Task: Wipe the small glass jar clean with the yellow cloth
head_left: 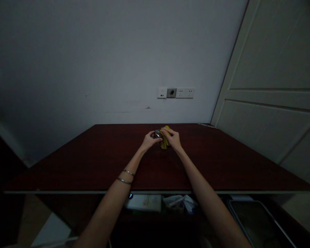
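Note:
Both arms reach out over a dark red wooden table (98, 158). In my left hand (149, 140) is a small, shiny, dark rounded object (157, 134), gripped between thumb and fingers; its exact kind is too small and dim to make out. A yellow cloth (164, 144) is pinched in my right hand (173, 138) and touches the shiny object's right side. Part of the cloth hangs down below the fingers. Two bangles (125, 181) circle my left forearm.
A pale wall (119, 69) with a row of sockets (184, 93) rises behind the table. To the right stands a panelled white door (274, 69). Under the tabletop's front edge lie a white box (144, 202), crumpled plastic packaging (181, 202) and a dark, light-rimmed tray-like object (258, 220).

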Demonstrator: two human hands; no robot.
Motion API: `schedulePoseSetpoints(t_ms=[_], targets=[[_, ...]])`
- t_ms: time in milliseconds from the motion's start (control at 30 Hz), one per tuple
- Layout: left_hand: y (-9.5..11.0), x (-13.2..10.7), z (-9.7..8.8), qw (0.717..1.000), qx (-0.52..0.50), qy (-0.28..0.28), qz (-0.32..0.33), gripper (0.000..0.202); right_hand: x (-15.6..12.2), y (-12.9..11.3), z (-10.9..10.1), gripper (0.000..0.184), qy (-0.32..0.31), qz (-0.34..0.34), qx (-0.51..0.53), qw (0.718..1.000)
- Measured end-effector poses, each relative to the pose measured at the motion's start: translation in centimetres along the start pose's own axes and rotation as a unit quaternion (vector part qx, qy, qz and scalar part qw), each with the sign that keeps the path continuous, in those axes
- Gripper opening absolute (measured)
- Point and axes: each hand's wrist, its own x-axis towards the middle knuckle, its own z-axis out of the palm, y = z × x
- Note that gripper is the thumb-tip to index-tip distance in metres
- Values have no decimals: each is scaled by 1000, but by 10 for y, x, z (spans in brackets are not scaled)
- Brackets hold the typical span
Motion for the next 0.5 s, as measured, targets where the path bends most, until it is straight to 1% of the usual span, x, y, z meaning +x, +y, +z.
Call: schedulePoseSetpoints(t_ms=[133,233,300,400,467,500], targets=[[10,-7,3,998,-19,-49,-23,65,3,7,-2,36,31,16,-1,999],[14,-10,3,997,-22,-67,-38,61,4,6,-2,38,17,28,19,999],[14,-10,1,996,-30,-67,-43,59,3,1,-3,41,-16,41,48,998],[11,-9,-3,993,-55,-80,-67,60,0,-6,-4,46,-93,50,76,991],[10,-8,-5,989,-64,-93,-94,60,-3,-10,-5,55,-141,39,68,987],[9,-8,-6,987,-64,-98,-106,59,-4,-10,-4,62,-154,29,58,986]])
